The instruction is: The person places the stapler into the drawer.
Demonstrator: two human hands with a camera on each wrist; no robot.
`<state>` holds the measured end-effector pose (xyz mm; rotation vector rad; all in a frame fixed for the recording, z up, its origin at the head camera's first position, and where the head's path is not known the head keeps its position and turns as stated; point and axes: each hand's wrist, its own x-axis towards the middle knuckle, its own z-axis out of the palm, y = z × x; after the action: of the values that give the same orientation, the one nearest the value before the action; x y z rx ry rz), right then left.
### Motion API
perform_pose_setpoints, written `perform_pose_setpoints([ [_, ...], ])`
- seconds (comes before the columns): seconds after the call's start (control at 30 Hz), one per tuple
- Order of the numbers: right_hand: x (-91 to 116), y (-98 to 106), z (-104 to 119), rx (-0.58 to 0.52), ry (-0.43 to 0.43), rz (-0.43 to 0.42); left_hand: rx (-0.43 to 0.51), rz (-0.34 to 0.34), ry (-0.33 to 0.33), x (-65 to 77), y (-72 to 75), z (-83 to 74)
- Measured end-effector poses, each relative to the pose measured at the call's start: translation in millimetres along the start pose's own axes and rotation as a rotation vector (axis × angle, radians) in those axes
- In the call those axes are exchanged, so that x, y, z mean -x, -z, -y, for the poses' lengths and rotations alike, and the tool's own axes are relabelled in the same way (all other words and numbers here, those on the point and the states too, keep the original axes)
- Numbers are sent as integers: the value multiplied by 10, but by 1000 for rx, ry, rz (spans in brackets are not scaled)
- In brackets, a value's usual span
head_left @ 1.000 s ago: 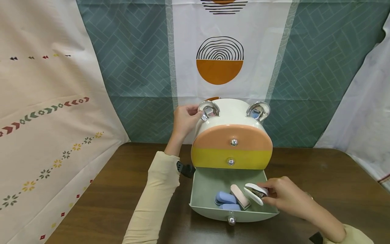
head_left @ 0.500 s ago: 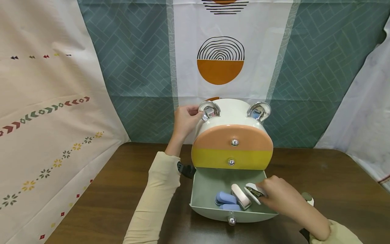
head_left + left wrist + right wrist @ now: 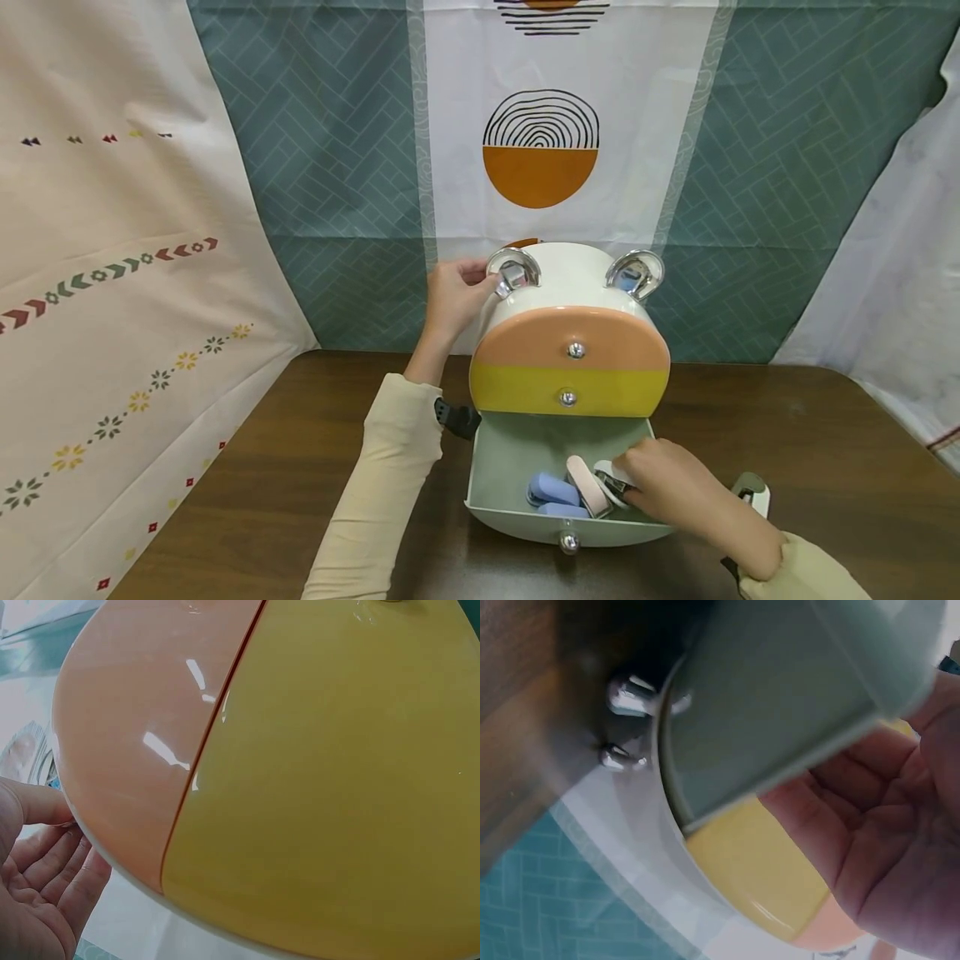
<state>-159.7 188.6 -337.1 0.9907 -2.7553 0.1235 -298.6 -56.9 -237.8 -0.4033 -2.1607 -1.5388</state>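
A small white chest with silver ears has a peach drawer front [image 3: 575, 329] and a yellow one [image 3: 525, 390]; its green bottom drawer [image 3: 517, 446] is pulled out. My left hand [image 3: 456, 296] touches the chest's left silver ear [image 3: 516, 268] with thumb and fingers. Inside the green drawer my right hand [image 3: 667, 479] grips a white stapler [image 3: 611, 483], tilted beside a pale pink stapler [image 3: 588, 486]. Two blue staplers [image 3: 553, 489] lie to the left of the pink one. In the right wrist view the drawer wall [image 3: 780, 697] hides the fingertips and the stapler.
A green-and-white object [image 3: 752, 492] shows behind my right forearm on the brown wooden table [image 3: 802, 450]. A round silver knob [image 3: 569, 542] sticks out from the drawer's front. Patterned cloths [image 3: 345, 167] hang behind and at the sides.
My right hand has moved left and lower into the drawer with the white stapler, which now sits close against the pink one. The left hand stays at the ear.
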Motion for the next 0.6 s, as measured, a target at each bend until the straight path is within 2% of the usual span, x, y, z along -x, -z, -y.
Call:
perform_pose_setpoints([
  [0.27, -99, -151, -55, -172, 11, -22, 6, 2, 25, 0, -7, 5],
  [0.6, -134, -235, -119, -231, 35, -20, 18, -10, 16, 1, -16, 10],
])
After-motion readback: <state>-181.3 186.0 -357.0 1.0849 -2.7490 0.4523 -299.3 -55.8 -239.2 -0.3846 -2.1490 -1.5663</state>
